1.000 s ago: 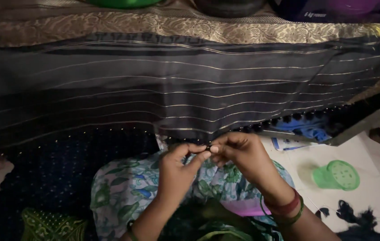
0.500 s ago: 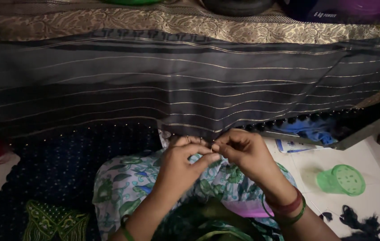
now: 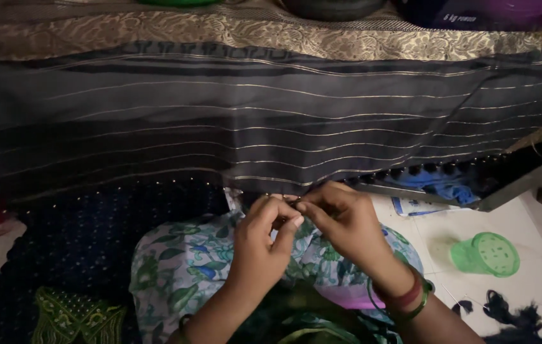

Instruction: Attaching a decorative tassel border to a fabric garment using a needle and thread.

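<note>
Left hand: the left hand [image 3: 259, 245] is up at the lower edge of the cloth, fingers curled in tight, thumb and forefinger pinched together on something very small at the hem; too fine to make out

Right hand: the right hand [image 3: 341, 220] meets it fingertip to fingertip, fingers bent and closed in a pinch on the same spot of the edge; red and green bangles [image 3: 406, 297] sit on that wrist

Cloth: a wide dark grey sheer fabric with thin pale gold stripes [image 3: 232, 121] is stretched flat across the whole view, and both hands work right at the middle of its near edge

Border: along the far side runs a broad gold patterned woven band [image 3: 232, 32]

Edge trim: a row of small dark tassel knots [image 3: 423, 170] hangs off the hem to the right of the hands, just beside them

Lap: under the hands lies a floral printed garment in pale green and blue [image 3: 182, 267], over the person's knees

Left of lap: a dark navy dotted cloth [image 3: 73, 242] spreads out, with a green embroidered piece [image 3: 73, 315] at its near corner

Floor, right: a small green plastic cup with a perforated lid [image 3: 486, 254] stands on the white floor, well apart from the hands; a clump of black thread [image 3: 513, 316] lies nearer the bottom corner
</note>
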